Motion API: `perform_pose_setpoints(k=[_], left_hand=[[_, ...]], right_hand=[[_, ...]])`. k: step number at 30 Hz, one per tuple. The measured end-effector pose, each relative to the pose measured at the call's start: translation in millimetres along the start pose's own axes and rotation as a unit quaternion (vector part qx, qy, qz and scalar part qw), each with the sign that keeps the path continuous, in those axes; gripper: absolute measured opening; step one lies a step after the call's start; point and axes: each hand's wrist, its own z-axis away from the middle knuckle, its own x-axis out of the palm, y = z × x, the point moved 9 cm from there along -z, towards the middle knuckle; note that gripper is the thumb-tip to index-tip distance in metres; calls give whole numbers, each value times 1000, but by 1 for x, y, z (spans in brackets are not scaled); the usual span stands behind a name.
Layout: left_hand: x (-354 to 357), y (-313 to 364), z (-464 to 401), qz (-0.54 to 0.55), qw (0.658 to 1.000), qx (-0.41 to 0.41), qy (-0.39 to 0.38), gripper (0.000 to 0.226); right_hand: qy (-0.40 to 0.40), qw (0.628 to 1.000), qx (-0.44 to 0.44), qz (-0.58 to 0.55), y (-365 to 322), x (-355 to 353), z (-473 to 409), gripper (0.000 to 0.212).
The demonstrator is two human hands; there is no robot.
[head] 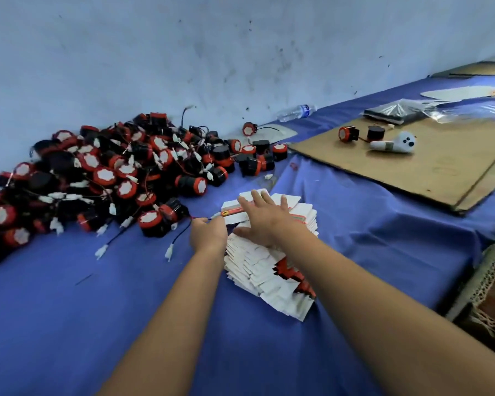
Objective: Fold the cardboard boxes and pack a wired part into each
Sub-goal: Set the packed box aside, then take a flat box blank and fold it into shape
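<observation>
Lying beneath both hands, the flat box stack (269,270) touches the right hand (265,221).

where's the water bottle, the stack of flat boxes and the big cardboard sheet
water bottle (297,112), head view, on its clear middle
stack of flat boxes (257,270), head view, on a white flap near the stack's middle
cardboard sheet (429,170), head view, on its bare brown surface

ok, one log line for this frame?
phase: picking box blank | left hand: pinching top blank | right hand: flat on stack | parts pile: untouched
</observation>
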Motion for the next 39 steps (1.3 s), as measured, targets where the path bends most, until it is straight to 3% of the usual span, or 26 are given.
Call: perform_pose_setpoints(k=[2, 4, 8, 10, 13, 17, 19, 23, 27, 32, 34, 36, 39], left_hand=[[6, -1, -9, 41, 999, -26, -24, 37], [6, -3, -15, 76, 996, -43, -27, 39], [-8, 3, -17, 66, 998, -5, 7, 8], [-27, 13, -10, 52, 997, 47, 23, 24], [-69, 22, 5, 115, 987, 112, 11, 24], [-151, 6, 20, 218, 968, 123, -16, 27], [-189, -13, 26, 256, 962, 93, -19, 16], [-243, -39, 37, 320, 940, 90, -74, 43], [-252, -40, 38, 312, 930, 117, -155, 55], [-246, -44, 27, 290, 939, 121, -138, 46], [-252, -48, 22, 304, 937, 118, -124, 42], [-255, -48, 22, 284, 942, 123, -127, 35], [-254, -48, 28, 249, 952, 119, -132, 34]], right_hand=[[-5, 1000, 7, -9, -2, 4, -4, 72], [46, 999, 11, -14, -8, -3, -2, 57], [149, 987, -54, -5, -34, -21, 21, 30], [156, 981, -98, -57, -48, -29, 29, 34], [137, 962, -164, -172, -81, -38, 39, 73], [146, 960, -196, -133, -150, -31, 42, 95], [126, 953, -222, -165, -190, -17, 47, 94], [127, 931, -233, -252, -240, 13, 56, 83], [148, 890, -158, -400, -236, 36, 54, 65], [181, 877, -178, -408, -235, 39, 57, 51], [139, 834, -181, -502, -236, 42, 58, 44], [68, 764, -178, -616, -239, 47, 58, 41], [-18, 692, -197, -694, -247, 50, 62, 39]])
